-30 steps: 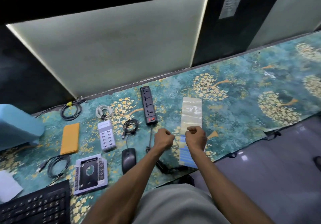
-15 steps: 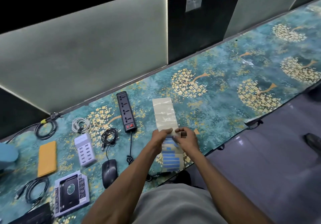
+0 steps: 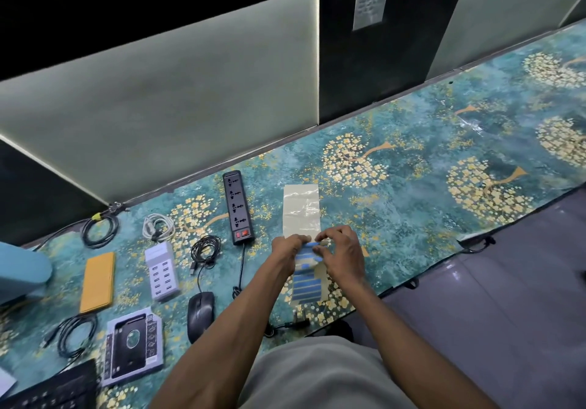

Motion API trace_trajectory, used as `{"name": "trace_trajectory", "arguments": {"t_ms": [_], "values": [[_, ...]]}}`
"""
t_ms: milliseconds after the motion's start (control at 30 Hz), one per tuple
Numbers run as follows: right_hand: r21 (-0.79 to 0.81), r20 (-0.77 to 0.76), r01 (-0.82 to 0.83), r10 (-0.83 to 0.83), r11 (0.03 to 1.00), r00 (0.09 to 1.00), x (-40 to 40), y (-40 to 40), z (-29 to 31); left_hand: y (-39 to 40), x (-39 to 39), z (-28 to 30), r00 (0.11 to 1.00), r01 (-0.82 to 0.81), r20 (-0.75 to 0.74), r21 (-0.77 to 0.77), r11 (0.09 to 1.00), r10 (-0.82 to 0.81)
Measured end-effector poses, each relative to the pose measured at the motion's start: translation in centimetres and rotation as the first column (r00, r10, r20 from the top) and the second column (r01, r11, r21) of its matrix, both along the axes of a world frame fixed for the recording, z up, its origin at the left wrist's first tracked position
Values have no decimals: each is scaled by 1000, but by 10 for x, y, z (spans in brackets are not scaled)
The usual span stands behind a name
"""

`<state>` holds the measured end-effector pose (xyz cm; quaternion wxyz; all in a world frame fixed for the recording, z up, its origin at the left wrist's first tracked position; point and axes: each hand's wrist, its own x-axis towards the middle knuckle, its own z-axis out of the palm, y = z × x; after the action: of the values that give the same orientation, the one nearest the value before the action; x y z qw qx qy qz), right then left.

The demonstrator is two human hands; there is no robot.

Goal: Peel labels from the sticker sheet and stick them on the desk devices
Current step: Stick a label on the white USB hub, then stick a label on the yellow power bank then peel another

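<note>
A long sticker sheet (image 3: 301, 212) lies on the patterned desk, bare at its far end, with several blue labels (image 3: 306, 285) at its near end. My left hand (image 3: 287, 251) holds the sheet's left side down. My right hand (image 3: 341, 254) pinches a blue label (image 3: 310, 244) that curls up off the sheet between my hands. To the left lie a black power strip (image 3: 237, 207), a white multi-port charger (image 3: 161, 270), a black mouse (image 3: 199, 313), a yellow flat case (image 3: 97, 281) and a drive caddy in its pack (image 3: 134, 345).
Coiled cables (image 3: 206, 247) lie among the devices, with another black coil (image 3: 100, 226) at the back. A black keyboard (image 3: 54, 389) sits at the near left corner and a blue object (image 3: 22, 272) at the far left. The desk edge (image 3: 412, 285) runs just right of my hands.
My hands went from loose fists above the sheet to working on it. The left now holds the sheet and the right has lifted a blue label. The view has shifted rightward.
</note>
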<state>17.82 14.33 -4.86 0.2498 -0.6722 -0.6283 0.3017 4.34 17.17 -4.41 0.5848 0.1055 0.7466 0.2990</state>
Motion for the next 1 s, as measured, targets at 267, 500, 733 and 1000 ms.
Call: {"name": "trace_trajectory", "arguments": {"t_ms": [267,500,733,1000], "values": [[132,-43,11,-6,991,999,-7,8,-1,-10,-2,-4,996,-46,-71,131,990,56],[35,-276,-151,155,988,949,-79,-4,-3,-54,-64,7,942,-151,-269,197,969,202],[-11,-275,-408,389,913,879,-177,-31,-2,-110,-158,11,814,-419,-325,244,875,481],[-44,-274,-411,385,910,881,-280,-59,-3,-147,-262,11,740,-342,-541,209,916,400]]}}
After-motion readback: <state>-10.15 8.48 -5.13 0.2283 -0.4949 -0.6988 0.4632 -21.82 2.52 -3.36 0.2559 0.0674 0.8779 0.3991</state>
